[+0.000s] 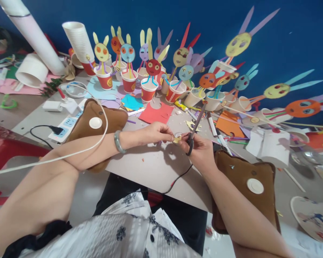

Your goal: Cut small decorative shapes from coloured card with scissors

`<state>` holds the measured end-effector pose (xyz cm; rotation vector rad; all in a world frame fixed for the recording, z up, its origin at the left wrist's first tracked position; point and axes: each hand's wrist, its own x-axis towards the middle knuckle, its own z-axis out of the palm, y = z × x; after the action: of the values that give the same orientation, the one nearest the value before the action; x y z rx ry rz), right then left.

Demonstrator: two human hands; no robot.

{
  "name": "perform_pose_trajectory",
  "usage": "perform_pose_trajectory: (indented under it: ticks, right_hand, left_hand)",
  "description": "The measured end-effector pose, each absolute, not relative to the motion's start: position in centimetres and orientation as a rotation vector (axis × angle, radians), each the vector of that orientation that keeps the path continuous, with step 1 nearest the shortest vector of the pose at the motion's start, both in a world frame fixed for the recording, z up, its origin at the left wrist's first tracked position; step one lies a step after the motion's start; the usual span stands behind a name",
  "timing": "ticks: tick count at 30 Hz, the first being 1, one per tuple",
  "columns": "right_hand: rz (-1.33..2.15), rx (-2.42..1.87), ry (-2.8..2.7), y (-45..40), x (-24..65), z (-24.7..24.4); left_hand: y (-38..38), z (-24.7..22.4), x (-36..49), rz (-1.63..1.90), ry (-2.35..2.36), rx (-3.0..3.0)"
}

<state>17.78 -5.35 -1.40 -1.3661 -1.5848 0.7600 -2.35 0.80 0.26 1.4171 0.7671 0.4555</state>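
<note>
Over the table's middle, my left hand (157,133) pinches the left side of a small yellow paper piece (177,138). My right hand (200,150) meets it from the other side, thumb against the same piece. Dark-handled scissors (196,126) are held in my right hand, their blades pointing up and away from me. A finger loop hangs below the thumb. How far the blades are apart I cannot make out. A yellow paper offcut (193,125) lies just beyond the scissors, and small scraps are scattered around.
Paper cups with rabbit-faced figures (127,53) line the blue wall. Brown cushions (246,186) lie at the right and under my left forearm. A white cable (105,122) crosses above that arm, near a power strip (59,133). Red paper (156,114) and pens (212,125) lie beyond my hands.
</note>
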Motion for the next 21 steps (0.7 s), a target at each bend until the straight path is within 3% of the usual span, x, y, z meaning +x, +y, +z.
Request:
perform_pose_trajectory:
  ticks: [21]
  right_hand:
    - [0.809, -1.353, -1.546, -5.73, 17.30, -0.79]
  left_hand:
    - [0.10, 0.80, -2.17, 0.496, 0.685, 1.439]
